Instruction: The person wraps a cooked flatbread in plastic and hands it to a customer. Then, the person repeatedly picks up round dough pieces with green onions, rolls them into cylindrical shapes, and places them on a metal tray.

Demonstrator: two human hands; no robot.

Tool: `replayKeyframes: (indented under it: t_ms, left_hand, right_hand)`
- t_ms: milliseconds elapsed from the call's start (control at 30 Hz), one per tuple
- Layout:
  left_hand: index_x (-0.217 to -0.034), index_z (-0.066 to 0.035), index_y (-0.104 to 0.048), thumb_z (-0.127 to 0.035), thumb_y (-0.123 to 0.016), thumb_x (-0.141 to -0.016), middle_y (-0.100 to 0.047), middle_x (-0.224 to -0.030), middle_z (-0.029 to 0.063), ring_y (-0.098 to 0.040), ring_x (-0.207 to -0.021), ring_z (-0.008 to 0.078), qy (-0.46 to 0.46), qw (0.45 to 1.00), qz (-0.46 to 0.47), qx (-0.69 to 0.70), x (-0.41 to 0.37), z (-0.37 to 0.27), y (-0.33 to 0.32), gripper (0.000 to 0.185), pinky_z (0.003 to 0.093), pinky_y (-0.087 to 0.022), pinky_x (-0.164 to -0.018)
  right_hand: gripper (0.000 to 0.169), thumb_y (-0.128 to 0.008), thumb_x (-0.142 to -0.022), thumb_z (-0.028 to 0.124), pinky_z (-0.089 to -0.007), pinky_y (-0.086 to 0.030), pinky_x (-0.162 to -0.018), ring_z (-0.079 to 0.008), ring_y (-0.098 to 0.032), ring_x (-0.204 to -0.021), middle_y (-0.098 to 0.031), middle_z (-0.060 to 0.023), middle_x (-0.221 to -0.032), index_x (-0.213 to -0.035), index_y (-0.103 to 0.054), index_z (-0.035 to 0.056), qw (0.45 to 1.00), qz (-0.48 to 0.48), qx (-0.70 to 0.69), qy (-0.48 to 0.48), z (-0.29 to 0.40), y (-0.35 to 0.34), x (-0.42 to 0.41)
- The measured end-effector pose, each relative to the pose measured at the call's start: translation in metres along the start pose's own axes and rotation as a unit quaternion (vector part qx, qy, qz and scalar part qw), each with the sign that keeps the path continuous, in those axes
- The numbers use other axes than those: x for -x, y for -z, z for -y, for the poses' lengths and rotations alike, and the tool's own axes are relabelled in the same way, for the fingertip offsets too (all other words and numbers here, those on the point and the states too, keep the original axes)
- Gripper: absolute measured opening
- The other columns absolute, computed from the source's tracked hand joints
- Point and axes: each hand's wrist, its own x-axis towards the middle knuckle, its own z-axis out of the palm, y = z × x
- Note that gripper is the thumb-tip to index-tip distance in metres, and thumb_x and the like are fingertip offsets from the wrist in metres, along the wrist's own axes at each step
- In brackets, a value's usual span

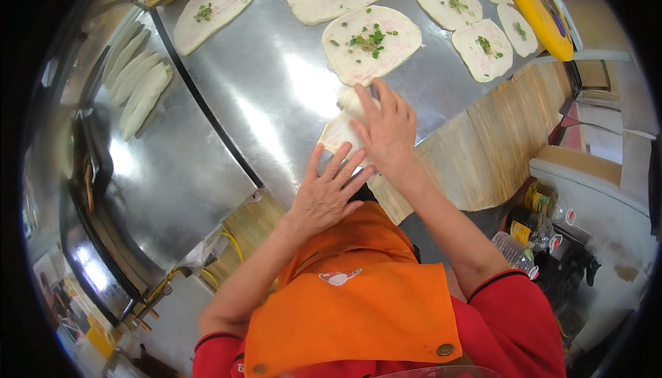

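Observation:
A flattened piece of dough (pixel 337 130) lies on the stainless steel worktop (pixel 269 104) right before me, partly hidden by my hands. Its far end looks bunched or folded over. My left hand (pixel 331 192) is spread flat, fingertips at the dough's near edge. Over the far right side of the same dough, my right hand (pixel 388 129) bends its fingers down; whether they pinch it is not clear. Just beyond them rests a dough round (pixel 398 39) topped with chopped green onion (pixel 373 41).
More topped dough rounds (pixel 449 3) cover the far worktop. Several long dough strips (pixel 142 93) lie on the left, across a dark seam (pixel 207 109). A yellow object (pixel 543 21) stands at the far right edge. Large plastic bottles (pixel 532 228) are low on the right.

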Motion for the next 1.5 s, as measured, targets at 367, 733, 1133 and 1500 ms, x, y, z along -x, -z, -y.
replayKeyframes:
  t_ms: [367,733,1133,1500]
  left_hand:
    - [-0.126,-0.006,-0.052,-0.013,-0.069,-0.074,-0.043,-0.136,0.015,-0.04,-0.128,0.0335,0.053,0.987,-0.114,0.1,0.08,-0.002,0.012,0.055,0.0536,-0.027,-0.106]
    - [-0.131,-0.005,-0.047,-0.008,-0.061,-0.077,-0.045,-0.134,0.017,-0.045,-0.122,0.0332,0.064,0.988,-0.137,-0.013,0.054,0.016,0.041,0.056,0.0484,-0.032,-0.105]
    - [-0.104,-0.005,-0.052,-0.012,-0.072,-0.073,-0.057,-0.088,0.0129,-0.057,-0.085,0.0331,0.255,0.889,-0.051,0.376,-0.023,0.013,0.068,0.038,0.0408,-0.047,-0.076]
    - [-0.126,-0.005,-0.047,-0.011,-0.069,-0.073,-0.059,-0.114,0.0137,-0.056,-0.108,0.0316,0.233,0.971,-0.013,-0.044,-0.041,0.018,0.043,0.058,0.0422,-0.046,-0.087]
  right_hand:
    - [0.062,-0.062,-0.083,0.026,-0.0487,-0.021,-0.109,-0.0302,-0.029,-0.135,-0.03,-0.0183,-0.146,-0.136,-0.04,0.003,0.997,0.019,-0.043,-0.057,0.048,0.008,0.031]
    - [0.068,-0.072,-0.072,0.017,-0.0463,-0.027,-0.104,-0.0295,-0.035,-0.13,-0.037,-0.0155,-0.141,-0.133,-0.044,0.0067,0.991,0.013,-0.13,-0.025,0.075,0.017,0.082]
    - [0.041,-0.066,-0.08,0.011,-0.0294,-0.047,-0.083,-0.0193,-0.058,-0.092,-0.062,-0.009,-0.098,-0.119,-0.056,0.0028,0.751,0.101,-0.619,-0.206,0.009,0.069,-0.008]
    - [0.027,-0.058,-0.091,0.022,-0.0346,-0.051,-0.067,-0.019,-0.058,-0.066,-0.06,-0.0079,-0.075,-0.106,-0.058,-0.0003,0.734,-0.037,-0.618,-0.28,-0.02,0.007,-0.02]
